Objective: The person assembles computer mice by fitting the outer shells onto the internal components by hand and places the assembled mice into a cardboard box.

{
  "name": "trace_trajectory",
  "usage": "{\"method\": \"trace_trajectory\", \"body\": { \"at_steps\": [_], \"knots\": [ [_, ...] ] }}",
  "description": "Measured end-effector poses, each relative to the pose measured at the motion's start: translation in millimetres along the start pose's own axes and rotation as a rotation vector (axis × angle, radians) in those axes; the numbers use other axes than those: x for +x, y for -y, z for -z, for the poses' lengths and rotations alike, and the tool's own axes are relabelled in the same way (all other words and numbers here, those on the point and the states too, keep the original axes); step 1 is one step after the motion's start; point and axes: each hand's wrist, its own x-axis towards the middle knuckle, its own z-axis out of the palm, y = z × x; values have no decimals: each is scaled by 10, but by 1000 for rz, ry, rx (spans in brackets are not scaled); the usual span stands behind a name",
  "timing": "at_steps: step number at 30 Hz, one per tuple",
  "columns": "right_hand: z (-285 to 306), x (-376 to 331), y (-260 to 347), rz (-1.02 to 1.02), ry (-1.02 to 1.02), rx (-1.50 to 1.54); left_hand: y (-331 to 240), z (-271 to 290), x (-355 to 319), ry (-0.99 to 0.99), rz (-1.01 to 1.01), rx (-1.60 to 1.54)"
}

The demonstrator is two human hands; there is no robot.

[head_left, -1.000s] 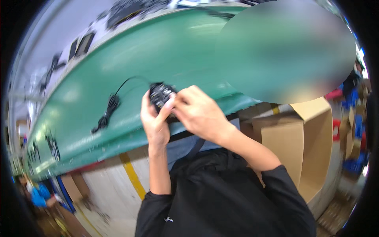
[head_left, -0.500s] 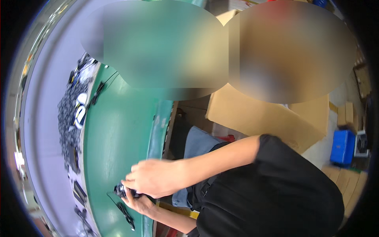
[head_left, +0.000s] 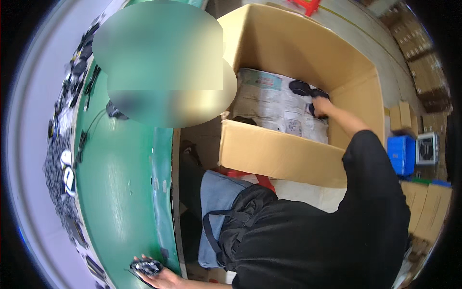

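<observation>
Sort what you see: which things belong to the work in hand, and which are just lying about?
Apparently in use:
black device in the left hand
dark pieces at the right hand
open cardboard box around those pieces

Apparently lying about:
blue bin
brown cartons

The carton [head_left: 284, 153] is open from above, but its walls [head_left: 308, 43] bar the right hand [head_left: 320, 107] sideways.

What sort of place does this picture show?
Probably a workshop or factory packing area: there is a long green worktop, a big open box and stacked cartons.
</observation>
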Motion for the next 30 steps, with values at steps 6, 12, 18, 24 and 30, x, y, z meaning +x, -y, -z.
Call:
{"method": "trace_trajectory", "body": {
  "at_steps": [6,12,18,24,30],
  "knots": [
    [-685,161,-223,53,-191,-158,50,-93,-70,71,37,58],
    [996,-807,111,-134,-590,454,102,-164,-110,21,-12,20],
    [2612,-2603,1070,586,-1266,913,93,-339,-134,56,42,-136],
    [2534,-2906,4473,940,32,1372,116,-305,-182,-25,39,-272],
    [2577,-2730,5029,852,-579,362,202,-267,-233,-22,2,-441]
  ]
}}
